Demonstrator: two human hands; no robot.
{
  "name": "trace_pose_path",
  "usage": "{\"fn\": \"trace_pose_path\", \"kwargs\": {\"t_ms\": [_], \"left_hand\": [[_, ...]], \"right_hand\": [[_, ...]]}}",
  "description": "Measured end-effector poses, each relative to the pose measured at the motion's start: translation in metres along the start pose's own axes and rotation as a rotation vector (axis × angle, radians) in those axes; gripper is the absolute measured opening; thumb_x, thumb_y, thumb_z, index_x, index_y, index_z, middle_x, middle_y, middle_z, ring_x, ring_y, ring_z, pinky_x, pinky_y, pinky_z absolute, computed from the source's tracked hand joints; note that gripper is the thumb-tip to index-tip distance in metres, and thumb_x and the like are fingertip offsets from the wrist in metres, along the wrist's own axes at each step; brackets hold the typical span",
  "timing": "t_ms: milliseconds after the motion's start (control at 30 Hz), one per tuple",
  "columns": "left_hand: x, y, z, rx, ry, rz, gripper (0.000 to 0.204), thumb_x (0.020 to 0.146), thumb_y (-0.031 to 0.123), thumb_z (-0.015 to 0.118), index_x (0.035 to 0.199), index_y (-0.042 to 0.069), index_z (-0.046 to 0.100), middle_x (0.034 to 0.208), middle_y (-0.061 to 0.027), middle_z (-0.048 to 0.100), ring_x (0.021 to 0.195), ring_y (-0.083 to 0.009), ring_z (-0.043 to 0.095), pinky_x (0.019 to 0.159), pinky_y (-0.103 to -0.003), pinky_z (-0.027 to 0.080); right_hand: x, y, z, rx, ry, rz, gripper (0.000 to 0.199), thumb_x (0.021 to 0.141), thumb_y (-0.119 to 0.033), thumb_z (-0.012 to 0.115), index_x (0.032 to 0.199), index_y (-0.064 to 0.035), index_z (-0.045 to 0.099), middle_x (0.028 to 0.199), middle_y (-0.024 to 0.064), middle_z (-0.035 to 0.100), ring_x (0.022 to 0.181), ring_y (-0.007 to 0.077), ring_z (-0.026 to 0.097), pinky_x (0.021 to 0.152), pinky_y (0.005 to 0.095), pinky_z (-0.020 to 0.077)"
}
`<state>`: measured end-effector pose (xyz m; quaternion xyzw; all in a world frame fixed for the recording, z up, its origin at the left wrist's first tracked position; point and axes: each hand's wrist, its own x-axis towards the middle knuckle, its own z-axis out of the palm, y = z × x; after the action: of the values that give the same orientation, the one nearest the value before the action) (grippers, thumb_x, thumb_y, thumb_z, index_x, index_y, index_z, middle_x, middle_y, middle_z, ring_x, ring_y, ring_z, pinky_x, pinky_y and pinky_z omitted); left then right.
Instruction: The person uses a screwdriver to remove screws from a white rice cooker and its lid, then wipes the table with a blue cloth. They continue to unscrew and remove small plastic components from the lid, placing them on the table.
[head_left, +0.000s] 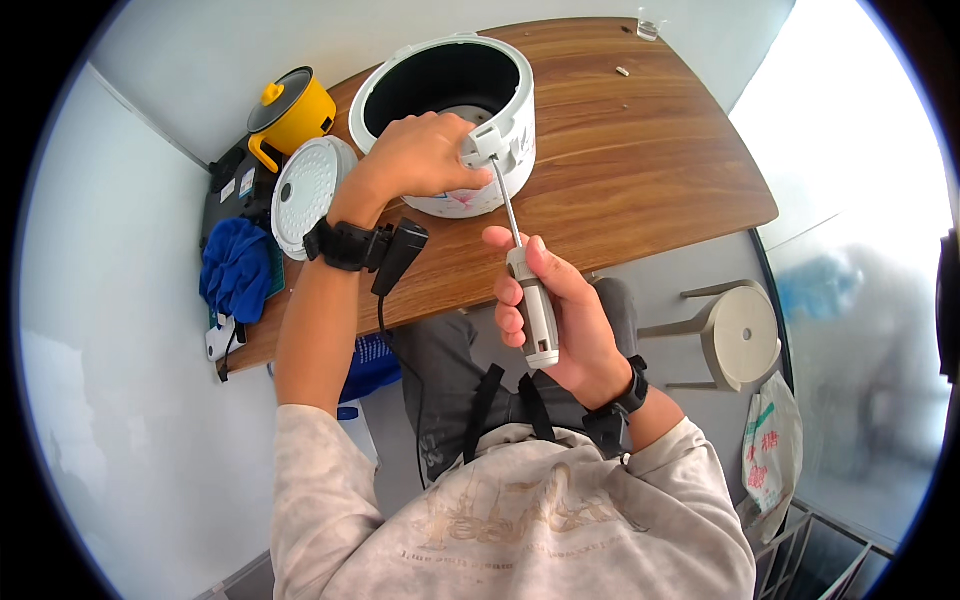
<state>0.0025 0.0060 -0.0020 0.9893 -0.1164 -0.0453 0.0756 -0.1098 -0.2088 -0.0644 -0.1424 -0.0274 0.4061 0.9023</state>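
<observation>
— What is the biggest thing in view?

— A wooden table (640,150), brown with a visible grain, its edge bending with the lens. On it stands a round white rice cooker (455,120) with a smooth plastic shell, a faint flower print low on its side and a dark, open hollow inside.

— And beside that?

— To its left lies a round white lid (305,185) dotted with small holes, flat on the table. Behind it sits a small yellow pot (295,115) with a dark lid and a yellow knob. A crumpled blue cloth (235,270) lies at the table's left end, soft and folded over itself. Off the table, on the right, stands a pale round stool (740,335).

— What are the hands doing?

— The left hand (415,155) is curled over the cooker's near rim, fingers pressed around a small white fitting (485,145) at the edge. The right hand (560,320) is wrapped firmly around a screwdriver (530,290): grey ridged handle in the fist, thin metal shaft rising up to that white fitting, where its tip meets it.

— Anything on the wrists?

— Each wears a black band; the left one carries a small black clip-like device (400,255) with a cord hanging down.
</observation>
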Motion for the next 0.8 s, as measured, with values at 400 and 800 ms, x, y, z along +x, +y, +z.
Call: {"fn": "trace_pose_path", "kwargs": {"t_ms": [400,800], "left_hand": [[0.005,-0.002,0.0,0.033,-0.055,-0.023,0.05,0.076,0.049,0.076,0.104,0.007,0.076,0.091,-0.0153,0.076,0.086,-0.0331,0.074,0.079,-0.04,0.057],[0.005,-0.004,0.002,0.01,-0.04,0.004,0.051,0.076,0.048,0.077,0.105,0.006,0.077,0.092,-0.0163,0.076,0.084,-0.0319,0.074,0.077,-0.039,0.057]], "right_hand": [[0.0,-0.009,-0.042,-0.994,0.271,-0.311,0.036,0.108,-0.025,0.047,0.136,-0.0035,0.055,0.077,0.0006,0.055,0.064,0.0083,0.053,0.059,0.025,0.0442],[-0.003,-0.029,-0.05,-1.701,0.36,-0.794,0.024,0.094,-0.015,0.07,0.114,-0.0028,0.065,0.082,0.0119,0.066,0.06,0.0195,0.057,0.056,0.0291,0.0455]]}}
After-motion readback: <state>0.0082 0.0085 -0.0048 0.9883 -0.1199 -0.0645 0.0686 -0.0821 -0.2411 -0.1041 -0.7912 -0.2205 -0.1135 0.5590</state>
